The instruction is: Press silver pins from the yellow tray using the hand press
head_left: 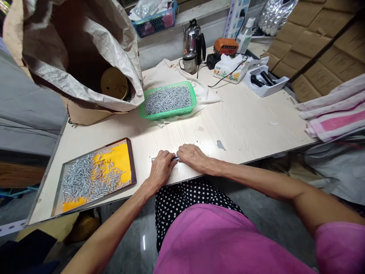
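Near the table's front edge, my left hand (162, 166) is closed on a narrow silver metal strip (153, 160), whose left end sticks out past the fingers. My right hand (192, 156) is closed at the strip's other end, its fingers curled and almost meeting the left. Most of the strip is covered by the fingers. To the left lies a shallow dark-rimmed tray (132, 163) with a yellow lining and many small silver pins (80, 177), heaped mainly on its left side. Beyond my hands stands a green plastic basket (168, 114) filled with similar small metal pins (168, 99).
A large open woven sack (114, 42) stands at the back left. Along the back are a steel kettle (191, 38), a metal cup (189, 62), an orange battery (226, 46), a tissue box (230, 70) and a white tray (266, 89). Cardboard (322, 42) leans at right.
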Demonstrator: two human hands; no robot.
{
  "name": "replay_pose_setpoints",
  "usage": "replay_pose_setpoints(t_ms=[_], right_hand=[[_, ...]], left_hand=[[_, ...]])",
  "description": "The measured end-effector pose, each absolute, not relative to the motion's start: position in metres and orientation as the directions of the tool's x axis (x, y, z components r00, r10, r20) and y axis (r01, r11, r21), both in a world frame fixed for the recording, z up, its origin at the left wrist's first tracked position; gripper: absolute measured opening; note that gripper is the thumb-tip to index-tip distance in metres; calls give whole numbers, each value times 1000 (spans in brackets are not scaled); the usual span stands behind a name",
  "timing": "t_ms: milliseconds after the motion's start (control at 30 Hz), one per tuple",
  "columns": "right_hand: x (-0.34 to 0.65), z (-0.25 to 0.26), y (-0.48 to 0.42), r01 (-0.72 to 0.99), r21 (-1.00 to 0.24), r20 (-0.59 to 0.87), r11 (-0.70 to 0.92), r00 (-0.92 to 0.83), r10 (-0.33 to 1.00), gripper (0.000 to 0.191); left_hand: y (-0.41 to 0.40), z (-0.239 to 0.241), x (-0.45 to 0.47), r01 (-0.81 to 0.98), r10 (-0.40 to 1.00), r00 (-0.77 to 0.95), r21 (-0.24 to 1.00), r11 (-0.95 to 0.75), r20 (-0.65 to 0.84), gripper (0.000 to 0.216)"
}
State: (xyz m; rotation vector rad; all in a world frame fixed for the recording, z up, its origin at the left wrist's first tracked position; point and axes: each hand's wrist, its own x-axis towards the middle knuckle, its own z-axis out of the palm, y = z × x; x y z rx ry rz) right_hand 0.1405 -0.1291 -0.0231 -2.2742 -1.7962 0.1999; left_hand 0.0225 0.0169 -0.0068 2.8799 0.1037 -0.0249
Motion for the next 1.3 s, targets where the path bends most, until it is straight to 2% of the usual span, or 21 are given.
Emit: replay_pose_setpoints(t_ms=[133, 233, 300, 400, 567, 700, 767, 900, 967, 1133, 1233, 1300], right_hand=[[150, -17, -132, 928, -286, 57, -240, 267, 962, 22], [170, -6, -137, 920, -341, 43, -194, 221, 974, 47], [184, -2, -138, 902, -398, 15, -170, 191, 981, 54], [194, -2, -132, 897, -390, 27, -209, 237, 971, 48], [195, -5, -103, 945, -222, -3, -240, 246, 969, 17], [190, 5, -75, 946, -165, 46, -278, 289, 956, 16], [174, 12, -65, 968, -151, 61, -200, 211, 976, 17], [127, 19, -52, 969, -136, 15, 208, -208, 978, 11], [110, 16, -48, 939, -108, -8, 326, -328, 945, 11], [94, 1, -35, 919, -77, 17, 387, -387, 922, 16], [92, -1, -29, 916, -174, 108, 362, -348, 931, 14], [99, 5, -29, 911, -279, 238, 304, -241, 941, 13]], left_hand=[[19, -12, 22, 71, 77, 997, 260, -963, 16, 23], [6, -23, 10, 86, 122, 984, 256, -963, 129, 37], [-11, -32, -1, 69, 121, 973, 249, -966, 197, 41], [-36, -44, -15, 18, 80, 969, 255, -967, 236, 48], [-51, -43, -19, -1, 66, 982, 356, -935, 176, 47], [-49, -36, -15, 45, 112, 985, 444, -895, 127, 48], [-48, -36, -14, 45, 120, 985, 476, -879, 128, 50], [-48, -40, -14, 55, 132, 986, 538, -841, 105, 52], [-47, -42, -14, 70, 138, 987, 567, -821, 79, 51], [-50, -43, -15, 83, 132, 990, 576, -813, 43, 56], [-54, -42, -17, 92, 143, 989, 577, -811, 44, 56], [-50, -36, -24, 46, 132, 986, 583, -811, 106, 49]])
